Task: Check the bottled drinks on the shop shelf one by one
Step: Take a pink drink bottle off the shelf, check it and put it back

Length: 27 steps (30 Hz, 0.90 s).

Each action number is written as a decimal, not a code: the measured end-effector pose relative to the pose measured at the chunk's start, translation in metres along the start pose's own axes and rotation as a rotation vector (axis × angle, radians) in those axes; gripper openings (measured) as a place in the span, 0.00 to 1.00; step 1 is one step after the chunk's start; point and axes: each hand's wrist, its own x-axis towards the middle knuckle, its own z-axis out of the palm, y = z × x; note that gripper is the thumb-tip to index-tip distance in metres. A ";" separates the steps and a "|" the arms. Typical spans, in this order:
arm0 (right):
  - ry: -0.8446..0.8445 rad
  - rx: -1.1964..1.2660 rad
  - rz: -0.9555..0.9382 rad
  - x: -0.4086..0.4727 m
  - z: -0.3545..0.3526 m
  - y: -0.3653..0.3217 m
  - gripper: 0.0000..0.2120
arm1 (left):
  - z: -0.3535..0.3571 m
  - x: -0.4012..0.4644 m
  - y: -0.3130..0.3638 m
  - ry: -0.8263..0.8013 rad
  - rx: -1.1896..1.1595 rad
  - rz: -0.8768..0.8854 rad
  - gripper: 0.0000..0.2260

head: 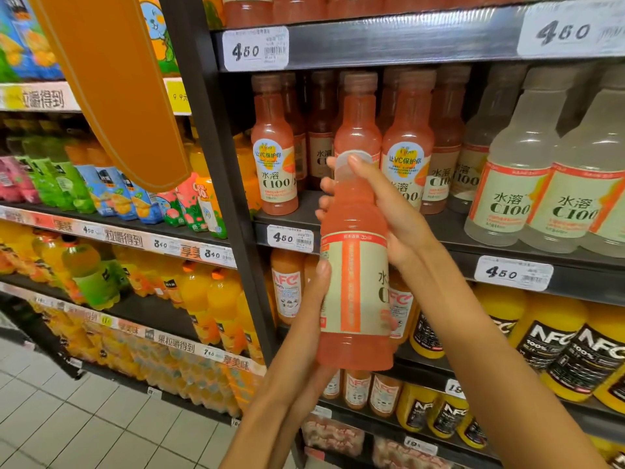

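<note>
Clearly mid-check, the left hand (313, 292) props the lower side of the pink bottle (355, 265), thumb on its paper label, its grip partly hidden, while the right hand (382, 204) wraps the neck below the cap. The smooth, waisted plastic bottle hangs before the dark shelf (439, 228). Turning it slowly should bring the printed text round.

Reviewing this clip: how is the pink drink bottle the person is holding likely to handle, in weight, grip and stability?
The pink bottle looks full nearly to its neck, so probably fairly heavy for its size. Its glossy plastic and smooth label may be somewhat slippery, which fits the two-handed hold: right hand round the neck, left hand at the body. Tall and narrow, it could tip if set down carelessly.
</note>
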 end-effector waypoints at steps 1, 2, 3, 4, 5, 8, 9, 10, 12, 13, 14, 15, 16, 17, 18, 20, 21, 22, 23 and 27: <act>0.016 0.000 0.018 0.001 0.000 0.001 0.13 | 0.002 0.000 -0.001 -0.006 -0.045 -0.023 0.23; 0.043 -0.011 0.044 0.002 -0.002 0.002 0.11 | 0.003 -0.001 -0.001 -0.017 -0.104 -0.050 0.26; 0.081 -0.018 0.079 0.003 -0.003 0.003 0.10 | 0.004 -0.002 0.000 -0.041 -0.169 -0.078 0.29; 0.125 -0.018 0.117 0.003 -0.005 0.003 0.10 | 0.004 -0.004 0.002 -0.077 -0.232 -0.097 0.30; 0.167 -0.012 0.156 0.003 -0.006 0.004 0.12 | 0.005 -0.005 0.004 -0.118 -0.291 -0.112 0.30; 0.256 0.012 0.241 0.002 -0.011 0.009 0.17 | 0.006 -0.009 0.011 -0.193 -0.441 -0.166 0.32; 0.267 0.019 0.265 0.001 -0.012 0.010 0.17 | 0.007 -0.010 0.013 -0.200 -0.483 -0.189 0.33; 0.260 0.016 0.294 -0.001 -0.013 0.010 0.17 | 0.008 -0.011 0.015 -0.202 -0.509 -0.204 0.33; 0.197 -0.002 0.346 -0.005 -0.014 0.012 0.17 | 0.009 -0.010 0.021 -0.189 -0.570 -0.223 0.34; 0.168 -0.006 0.357 -0.007 -0.014 0.013 0.16 | 0.009 -0.008 0.023 -0.171 -0.611 -0.240 0.36; 0.153 -0.004 0.354 -0.007 -0.015 0.015 0.14 | 0.010 -0.005 0.024 -0.151 -0.642 -0.250 0.38; 0.153 -0.004 0.343 -0.008 -0.015 0.016 0.11 | 0.011 -0.003 0.025 -0.139 -0.657 -0.250 0.40; 0.164 -0.005 0.327 -0.008 -0.014 0.016 0.10 | 0.011 -0.002 0.025 -0.137 -0.653 -0.243 0.40; 0.176 0.002 0.306 -0.007 -0.013 0.016 0.09 | 0.012 -0.001 0.024 -0.151 -0.632 -0.238 0.39; 0.189 0.023 0.277 -0.005 -0.011 0.015 0.08 | 0.011 -0.002 0.021 -0.170 -0.596 -0.233 0.37; 0.216 0.072 0.193 -0.002 -0.008 0.011 0.06 | 0.008 -0.003 0.017 -0.182 -0.523 -0.202 0.35; 0.221 0.061 0.141 -0.001 -0.007 0.008 0.06 | 0.006 -0.003 0.015 -0.170 -0.498 -0.180 0.36; 0.220 0.021 0.086 -0.001 -0.006 0.005 0.06 | 0.004 -0.003 0.014 -0.145 -0.456 -0.148 0.37; 0.215 -0.032 0.030 -0.001 -0.004 0.000 0.07 | 0.001 -0.004 0.013 -0.095 -0.359 -0.098 0.37; 0.201 -0.279 -0.176 -0.010 0.006 -0.019 0.09 | -0.007 -0.003 0.010 0.137 0.389 0.147 0.27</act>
